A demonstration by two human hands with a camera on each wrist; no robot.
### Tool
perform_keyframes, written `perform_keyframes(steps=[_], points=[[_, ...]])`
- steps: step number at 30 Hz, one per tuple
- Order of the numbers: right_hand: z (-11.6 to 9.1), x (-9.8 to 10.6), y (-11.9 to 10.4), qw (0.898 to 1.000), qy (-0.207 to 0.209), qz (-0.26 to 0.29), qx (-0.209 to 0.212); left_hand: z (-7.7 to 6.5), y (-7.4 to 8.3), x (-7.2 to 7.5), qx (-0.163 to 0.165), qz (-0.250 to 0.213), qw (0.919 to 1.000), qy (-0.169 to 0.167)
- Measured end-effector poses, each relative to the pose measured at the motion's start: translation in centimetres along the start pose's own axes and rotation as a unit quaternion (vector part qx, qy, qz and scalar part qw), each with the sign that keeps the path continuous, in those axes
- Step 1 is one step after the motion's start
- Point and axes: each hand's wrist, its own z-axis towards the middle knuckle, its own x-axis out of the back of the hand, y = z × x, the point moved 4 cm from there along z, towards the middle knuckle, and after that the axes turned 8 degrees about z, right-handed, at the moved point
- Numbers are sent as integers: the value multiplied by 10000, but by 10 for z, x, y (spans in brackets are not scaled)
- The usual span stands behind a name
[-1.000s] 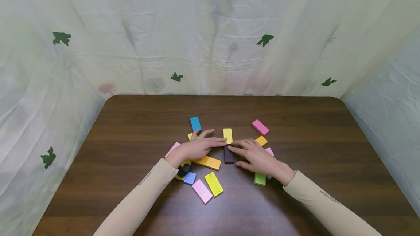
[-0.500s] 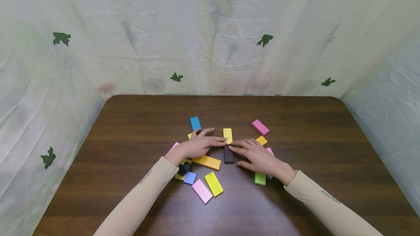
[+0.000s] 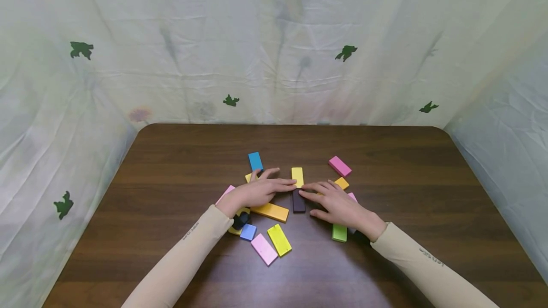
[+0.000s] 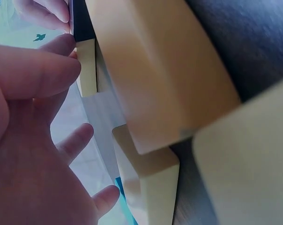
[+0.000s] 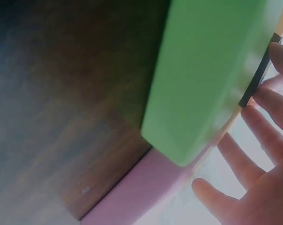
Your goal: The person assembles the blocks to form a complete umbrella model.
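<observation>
Dark block (image 3: 298, 203): near worktop (image 3: 406, 165) centre, yellow block (image 3: 297, 176) at its 12 o'clock. Left hand (image 3: 254, 192) at 9–10 o'clock, right hand (image 3: 340, 206) at 3; both hands' fingers spread, pinching nothing. Risk: uneven fingertip pressure could skew the pair.

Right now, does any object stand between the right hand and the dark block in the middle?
Nothing visible does. The right hand has its fingers at the far end of the dark block. The green block lies on the hand's near side, out of that path.
</observation>
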Motion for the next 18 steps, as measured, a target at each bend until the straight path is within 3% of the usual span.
perform_keyframes(steps=[11, 18], points=[[-1, 0, -1, 10000, 31, -74, -18, 0, 1, 0, 44, 6, 10000, -36], [-5, 4, 4, 9992, 114, 373, -24, 2, 0, 0, 21, -169, 9999, -20]])
